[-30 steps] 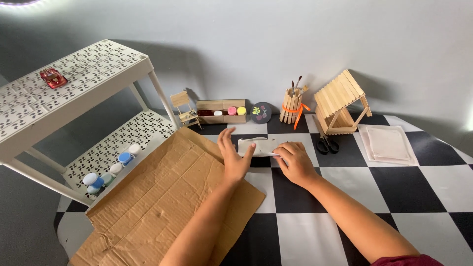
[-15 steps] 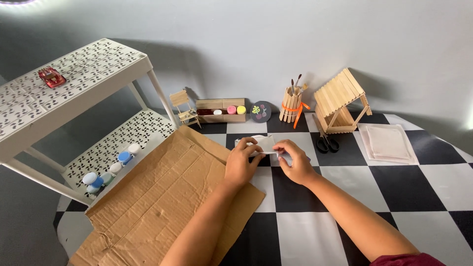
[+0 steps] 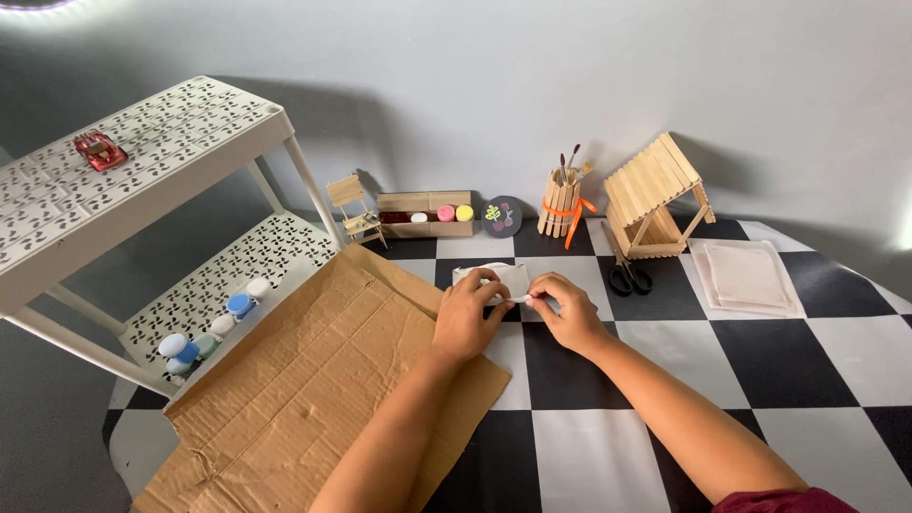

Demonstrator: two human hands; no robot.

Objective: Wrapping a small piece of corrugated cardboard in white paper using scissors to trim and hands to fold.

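My left hand [image 3: 467, 318] and my right hand [image 3: 568, 312] meet over the checkered table [image 3: 807, 361], at the far edge of a large brown cardboard sheet [image 3: 313, 389]. Together they pinch a small white object [image 3: 521, 298] between their fingertips. A pale, flat, rounded object [image 3: 494, 274] lies just behind my left fingers, partly hidden. I cannot tell what the small white object is.
A white perforated shelf rack [image 3: 142, 180] stands at left, with a red toy car [image 3: 99, 150] on top and several small paint pots [image 3: 214, 323] below. At the back stand a tiny chair [image 3: 351, 204], a paint box [image 3: 426, 213], a brush holder [image 3: 560, 201], a stick house [image 3: 654, 195], scissors [image 3: 622, 271] and white cloth [image 3: 746, 275].
Both hands drew back from the pale object lying flat on the table and came together, fingertips now pinching a small white piece between them.
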